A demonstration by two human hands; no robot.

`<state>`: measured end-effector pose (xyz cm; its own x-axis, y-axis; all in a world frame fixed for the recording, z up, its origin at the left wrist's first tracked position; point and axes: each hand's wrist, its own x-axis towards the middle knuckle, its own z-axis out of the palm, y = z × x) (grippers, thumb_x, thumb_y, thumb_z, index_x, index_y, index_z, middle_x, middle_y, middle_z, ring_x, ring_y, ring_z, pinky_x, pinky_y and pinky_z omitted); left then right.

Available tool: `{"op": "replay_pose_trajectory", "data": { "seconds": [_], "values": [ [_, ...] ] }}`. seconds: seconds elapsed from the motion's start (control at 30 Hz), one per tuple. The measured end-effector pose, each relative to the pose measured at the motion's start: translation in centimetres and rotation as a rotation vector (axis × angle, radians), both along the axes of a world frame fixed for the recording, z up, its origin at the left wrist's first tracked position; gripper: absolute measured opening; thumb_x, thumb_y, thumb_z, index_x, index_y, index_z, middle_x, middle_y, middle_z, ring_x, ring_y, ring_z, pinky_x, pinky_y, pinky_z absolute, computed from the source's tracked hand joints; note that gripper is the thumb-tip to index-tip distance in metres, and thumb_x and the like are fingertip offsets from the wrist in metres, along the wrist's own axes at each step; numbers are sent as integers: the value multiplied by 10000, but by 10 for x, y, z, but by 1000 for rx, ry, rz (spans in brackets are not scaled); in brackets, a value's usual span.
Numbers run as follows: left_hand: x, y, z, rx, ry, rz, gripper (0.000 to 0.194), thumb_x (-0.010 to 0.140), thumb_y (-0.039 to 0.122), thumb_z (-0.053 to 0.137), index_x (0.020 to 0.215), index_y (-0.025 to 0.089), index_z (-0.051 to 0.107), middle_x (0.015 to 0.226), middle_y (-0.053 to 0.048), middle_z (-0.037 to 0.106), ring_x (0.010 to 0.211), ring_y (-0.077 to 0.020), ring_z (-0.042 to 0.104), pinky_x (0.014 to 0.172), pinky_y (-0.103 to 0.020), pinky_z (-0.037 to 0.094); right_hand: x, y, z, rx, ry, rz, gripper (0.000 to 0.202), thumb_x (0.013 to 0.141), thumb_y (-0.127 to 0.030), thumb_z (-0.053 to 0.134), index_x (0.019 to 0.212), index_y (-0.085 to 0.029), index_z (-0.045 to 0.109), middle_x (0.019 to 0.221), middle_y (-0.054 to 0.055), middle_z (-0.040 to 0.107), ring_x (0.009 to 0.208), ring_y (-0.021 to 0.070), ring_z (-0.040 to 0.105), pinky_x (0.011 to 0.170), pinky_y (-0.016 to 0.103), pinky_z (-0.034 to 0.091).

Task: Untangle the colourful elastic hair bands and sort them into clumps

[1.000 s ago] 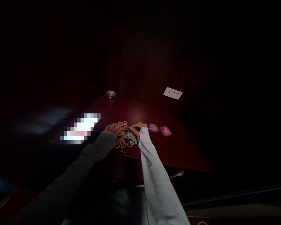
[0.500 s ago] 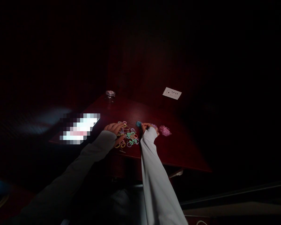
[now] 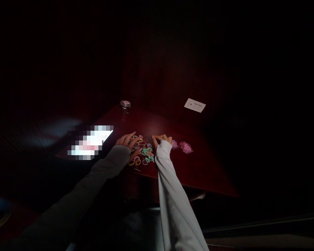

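On the dark red table lies a loose pile of coloured rings, green, yellow, pink and purple. My left hand rests at the pile's left edge, its fingers spread over some rings. At the pile's upper right is my right hand, its fingers bent and pointing left; whether anything is between the fingertips is too small to tell. Just right of that hand sits a small purple bunch, with a pink bunch beside it. The teal bunch is hidden.
A lit screen, partly pixelated, is at the table's left. A clear jar with a lid stands near the back left corner. A white socket plate is on the wall behind. The surroundings are very dark.
My right hand has moved slightly left and now covers the spot where the teal bunch showed. More of the purple bunch is visible. My left hand has stayed by the rings. The view has shifted slightly.
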<state>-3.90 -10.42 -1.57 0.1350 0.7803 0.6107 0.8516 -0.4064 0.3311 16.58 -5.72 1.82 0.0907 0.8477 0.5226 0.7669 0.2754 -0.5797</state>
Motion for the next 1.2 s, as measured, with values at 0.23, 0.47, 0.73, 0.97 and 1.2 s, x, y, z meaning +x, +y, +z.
{"op": "replay_pose_trajectory", "data": {
  "seconds": [0.23, 0.47, 0.73, 0.97, 1.2],
  "values": [
    [-8, 10, -9, -38, 77, -61, 435, 1020, 467, 539, 1356, 231, 684, 1556, -134, 566, 1334, -358, 556, 1089, -515, 472, -15, 2, -2, 6, -103, 204, 392, 1033, -540, 536, 918, -292, 817, 965, 81, 676, 1015, 271, 484, 948, 435, 321],
    [-5, 14, -16, 15, 62, -32, 416, 987, 472, 576, 1283, 206, 696, 1456, -138, 643, 1238, -336, 608, 1039, -484, 493, -16, 1, 1, -92, -185, 199, 237, 989, -473, 657, 951, -318, 831, 999, 63, 693, 1063, 268, 496, 926, 407, 320],
    [-1, 8, -11, 95, 35, -36, 453, 1003, 449, 535, 1308, 131, 640, 1409, -191, 663, 1225, -339, 633, 1017, -472, 508, -24, -7, 14, -177, -308, 191, 204, 1002, -435, 657, 995, -317, 823, 1041, 32, 694, 1085, 226, 502, 919, 353, 316],
    [2, 9, -10, 111, -13, -5, 460, 1009, 434, 517, 1343, 135, 622, 1401, -178, 672, 1231, -335, 634, 1033, -458, 496, -28, -4, 11, -186, -287, 156, 163, 948, -423, 727, 904, -293, 814, 1024, 35, 705, 1053, 232, 526, 901, 364, 348],
    [-3, 17, -20, 112, 13, -31, 495, 1008, 460, 525, 1382, 148, 613, 1400, -163, 678, 1233, -333, 628, 1011, -444, 512, -27, 4, 0, -173, -159, 210, 183, 933, -402, 736, 843, -265, 816, 975, 66, 715, 1049, 261, 519, 917, 403, 358]
  ]
}}
